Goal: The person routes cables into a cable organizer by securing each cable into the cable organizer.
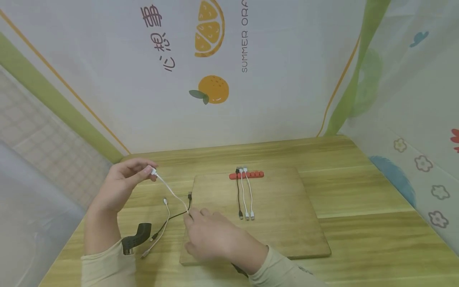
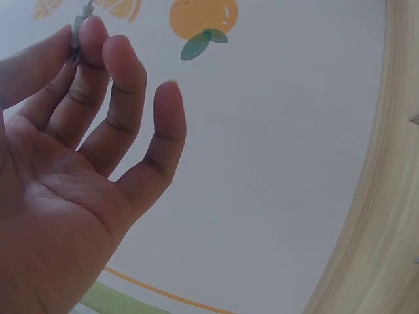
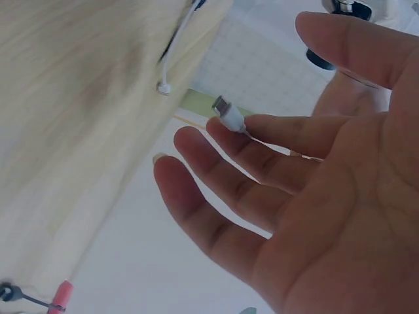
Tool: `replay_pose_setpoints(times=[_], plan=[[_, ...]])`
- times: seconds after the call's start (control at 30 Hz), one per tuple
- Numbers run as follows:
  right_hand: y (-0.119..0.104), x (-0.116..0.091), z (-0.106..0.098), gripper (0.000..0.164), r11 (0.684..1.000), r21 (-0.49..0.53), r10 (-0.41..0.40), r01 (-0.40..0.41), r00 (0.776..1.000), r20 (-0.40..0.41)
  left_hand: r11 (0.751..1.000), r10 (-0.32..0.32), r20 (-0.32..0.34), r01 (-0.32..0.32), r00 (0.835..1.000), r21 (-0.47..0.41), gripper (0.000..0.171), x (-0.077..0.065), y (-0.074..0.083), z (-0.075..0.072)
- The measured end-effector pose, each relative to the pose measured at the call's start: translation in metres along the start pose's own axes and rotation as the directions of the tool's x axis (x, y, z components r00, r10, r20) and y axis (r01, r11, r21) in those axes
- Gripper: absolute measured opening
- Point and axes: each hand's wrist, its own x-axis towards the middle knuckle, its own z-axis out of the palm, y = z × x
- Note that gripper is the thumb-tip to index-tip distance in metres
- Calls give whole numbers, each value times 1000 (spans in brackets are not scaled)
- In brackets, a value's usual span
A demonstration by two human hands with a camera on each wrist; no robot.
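Observation:
A short white USB cable stretches between both hands above the table's left side. My left hand is raised and pinches one connector between thumb and fingertips; in the left wrist view that connector is partly hidden by the fingers. The other connector sticks out between the index and middle fingers of my right hand, whose thumb stands away from it. In the head view the right hand is over the wooden board's left edge. Below the hands lie another white cable and a black cable.
On the wooden board a red cable holder carries a black cable and two white cables, side by side at its left end. The wood-grain table meets a printed cloth at the back.

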Motion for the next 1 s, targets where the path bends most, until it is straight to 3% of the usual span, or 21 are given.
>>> replay_pose_setpoints(times=[0.13,0.3,0.43,0.53,0.67,0.87,1.0], plan=[[-1,-3,-5,60,999,-21,-26,26,1000,4,999,15,-36,-16,999,-38,20,2,0,2],[-2,-9,-10,44,998,-45,-54,54,998,-13,999,-31,-73,29,997,-30,17,5,0,4],[0,-14,-15,39,995,-65,-72,70,997,-32,996,-85,-116,88,990,22,18,10,-3,9],[3,-18,-20,39,993,-82,-85,81,995,-50,983,-127,-141,143,982,112,20,15,-5,16],[11,-22,-28,40,995,-70,-80,76,995,-65,962,-170,-136,194,976,192,21,23,-10,30],[21,-27,-35,38,999,-14,-52,51,997,-57,981,-176,-109,184,978,66,25,33,-16,50],[26,-30,-39,32,999,-10,-41,40,997,-63,984,-171,-107,175,980,38,22,37,-15,60]])
